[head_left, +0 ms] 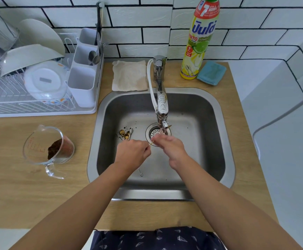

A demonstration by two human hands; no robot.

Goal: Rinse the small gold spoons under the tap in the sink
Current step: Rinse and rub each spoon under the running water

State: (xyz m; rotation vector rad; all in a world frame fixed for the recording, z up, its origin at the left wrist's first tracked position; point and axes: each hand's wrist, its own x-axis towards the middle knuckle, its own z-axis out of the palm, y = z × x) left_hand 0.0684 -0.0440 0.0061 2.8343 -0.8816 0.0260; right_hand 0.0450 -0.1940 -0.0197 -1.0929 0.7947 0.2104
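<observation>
Both my hands are low in the steel sink (208,112), under the chrome tap (162,112), whose water runs down over the drain strainer (151,134). My left hand (132,152) pinches the thin handle of a small gold spoon (151,143). My right hand (170,146) covers the spoon's bowl end beneath the stream, so that end is hidden. Several more small gold spoons (125,135) lie in a dirty pile on the sink floor, just left of the drain. A silver utensil end (140,172) pokes out below my left wrist.
A glass measuring jug (47,150) with brown powder lies tilted on the wooden counter, left of the sink. Behind it stands a white dish rack (38,78) with bowls and a cutlery holder. A beige cloth (129,75), a dish soap bottle (199,40) and a blue sponge (211,73) sit behind the sink.
</observation>
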